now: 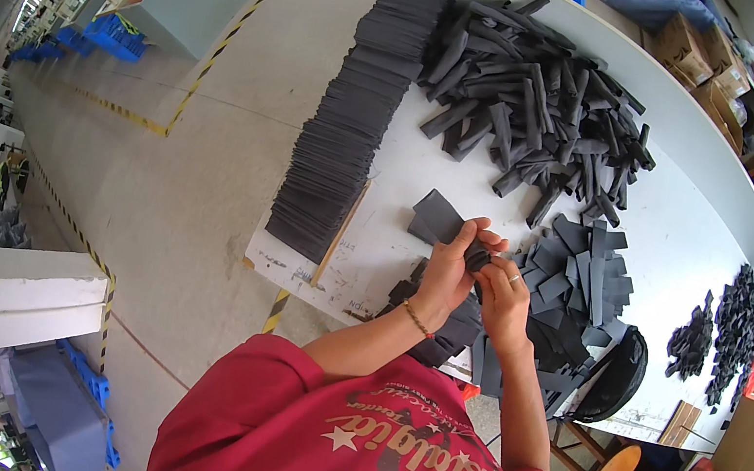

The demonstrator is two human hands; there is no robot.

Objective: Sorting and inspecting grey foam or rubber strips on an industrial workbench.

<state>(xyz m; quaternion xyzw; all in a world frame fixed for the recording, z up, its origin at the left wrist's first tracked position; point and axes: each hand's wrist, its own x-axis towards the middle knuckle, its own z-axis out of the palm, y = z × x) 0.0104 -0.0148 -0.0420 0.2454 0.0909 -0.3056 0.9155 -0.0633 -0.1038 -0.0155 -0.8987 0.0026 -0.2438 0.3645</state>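
Both of my hands are closed on a dark grey, flat strip-like piece (437,216), its material not clear from here. Its wide end sticks out past my left hand (453,265), while the other end bunches between my fingers. My right hand (503,300) pinches that bunched end, close against the left. Just below my hands lies a stack of dark pieces (452,331), partly covered by my forearms. To the right spreads a loose pile of flat dark grey pieces (577,277). Farther off is a heap of rolled, tube-like dark pieces (541,104).
A long, tightly packed row of dark folded pieces (346,122) runs along the white table's (372,264) left edge. Smaller black heaps (735,332) and a cardboard box (749,442) are at the right. A black bag (616,377) and a wooden stool (616,469) stand nearer me.
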